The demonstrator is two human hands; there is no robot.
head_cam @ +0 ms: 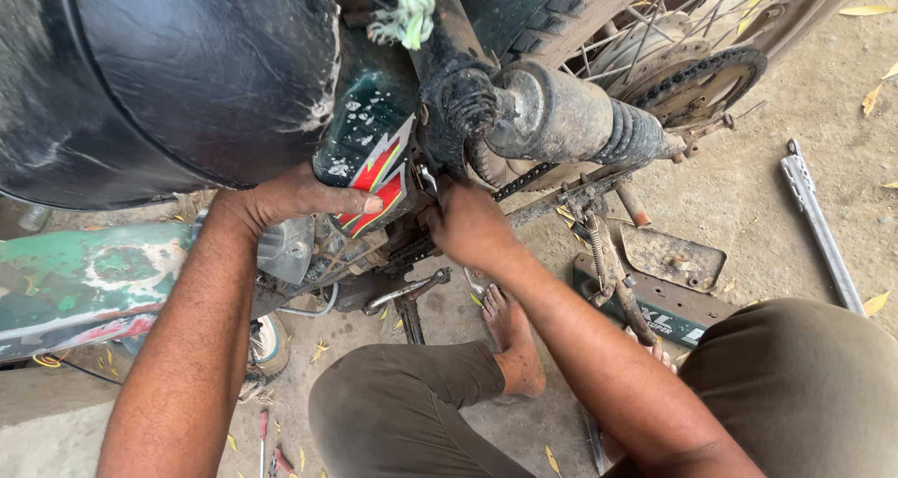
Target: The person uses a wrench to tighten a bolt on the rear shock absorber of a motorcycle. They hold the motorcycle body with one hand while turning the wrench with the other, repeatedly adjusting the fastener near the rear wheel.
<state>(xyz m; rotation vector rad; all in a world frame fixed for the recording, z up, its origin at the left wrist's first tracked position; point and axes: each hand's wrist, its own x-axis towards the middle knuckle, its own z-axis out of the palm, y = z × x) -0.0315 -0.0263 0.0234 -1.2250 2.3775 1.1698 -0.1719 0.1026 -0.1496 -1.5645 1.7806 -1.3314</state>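
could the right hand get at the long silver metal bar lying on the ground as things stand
Probably yes. The right hand is pressed in by the black drive chain, but the long silver metal bar lies on open ground on that side, with only loose panels between.

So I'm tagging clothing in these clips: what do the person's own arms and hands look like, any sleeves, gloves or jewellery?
Both arms are bare from the frame's lower edge down to the hands: no sleeves show. The left hand and right hand wear no gloves, and no rings, watch or bracelet are visible. Both hands look smudged with dirt or grease.
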